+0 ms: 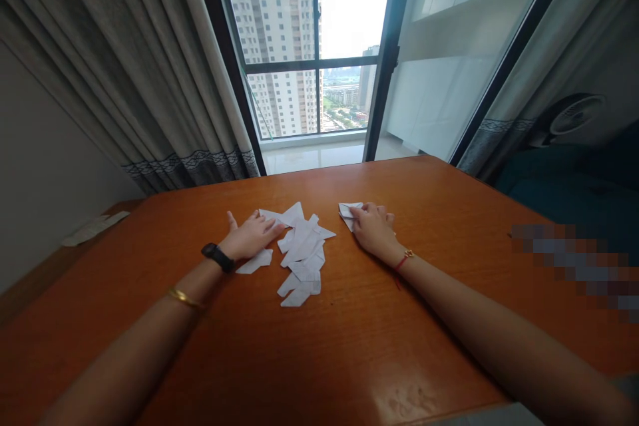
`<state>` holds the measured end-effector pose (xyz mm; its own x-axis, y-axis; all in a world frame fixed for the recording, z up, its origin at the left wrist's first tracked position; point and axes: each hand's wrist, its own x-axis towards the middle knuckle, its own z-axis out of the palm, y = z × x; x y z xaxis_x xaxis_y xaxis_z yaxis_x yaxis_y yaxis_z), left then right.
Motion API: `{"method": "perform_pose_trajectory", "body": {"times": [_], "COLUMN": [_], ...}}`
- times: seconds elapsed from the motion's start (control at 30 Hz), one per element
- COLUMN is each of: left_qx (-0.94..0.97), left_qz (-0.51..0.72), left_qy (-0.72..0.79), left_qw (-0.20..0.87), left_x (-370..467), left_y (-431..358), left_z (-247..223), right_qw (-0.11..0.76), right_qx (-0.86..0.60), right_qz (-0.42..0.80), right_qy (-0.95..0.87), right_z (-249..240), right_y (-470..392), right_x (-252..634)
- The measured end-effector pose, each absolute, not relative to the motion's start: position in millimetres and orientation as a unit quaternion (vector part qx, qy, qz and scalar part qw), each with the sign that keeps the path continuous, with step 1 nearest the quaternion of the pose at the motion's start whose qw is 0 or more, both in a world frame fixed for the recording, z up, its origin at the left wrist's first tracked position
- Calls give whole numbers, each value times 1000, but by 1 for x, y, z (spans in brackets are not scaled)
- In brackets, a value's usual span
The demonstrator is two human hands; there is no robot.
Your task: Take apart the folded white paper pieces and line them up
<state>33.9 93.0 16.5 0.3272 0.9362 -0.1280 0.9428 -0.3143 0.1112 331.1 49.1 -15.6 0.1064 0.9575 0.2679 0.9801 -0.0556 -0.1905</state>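
Scraps of white paper (302,243) lie in a loose, overlapping heap on the brown table, cut or torn into angular shapes. At the heap's left edge my left hand (252,236) is spread flat, its fingertips touching the upper scraps. One separate scrap (255,261) lies just below that hand. To the right of the heap, my right hand (374,229) has its fingers curled over a small folded stack of white paper (348,211), holding it against the tabletop. Part of this stack is hidden under the fingers.
The glossy wooden table (399,346) stretches to a glass sliding door with tall buildings outside. A grey curtain (150,80) hangs at the left. On the right are a fan (576,113) and a blurred-out patch on the table. A pale flat item (94,228) lies at the far left.
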Motion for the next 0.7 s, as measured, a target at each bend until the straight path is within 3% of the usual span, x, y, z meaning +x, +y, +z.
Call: {"method": "perform_pose_trajectory", "body": {"times": [0.3, 0.57, 0.7], "left_qx": [859, 849, 842], "left_qz": [-28, 112, 77], "left_qy": [479, 476, 499], "left_qw": [178, 203, 191], "left_x": [42, 48, 30], "left_y": [5, 4, 7], "left_z": [13, 4, 8], "right_qw": [179, 197, 145], "right_qx": [-515, -480, -441], "right_qz": [64, 80, 84], "right_qy": [-836, -851, -882], "right_z": [-12, -1, 0], "right_y": [16, 6, -6], "right_x": [294, 298, 293]}}
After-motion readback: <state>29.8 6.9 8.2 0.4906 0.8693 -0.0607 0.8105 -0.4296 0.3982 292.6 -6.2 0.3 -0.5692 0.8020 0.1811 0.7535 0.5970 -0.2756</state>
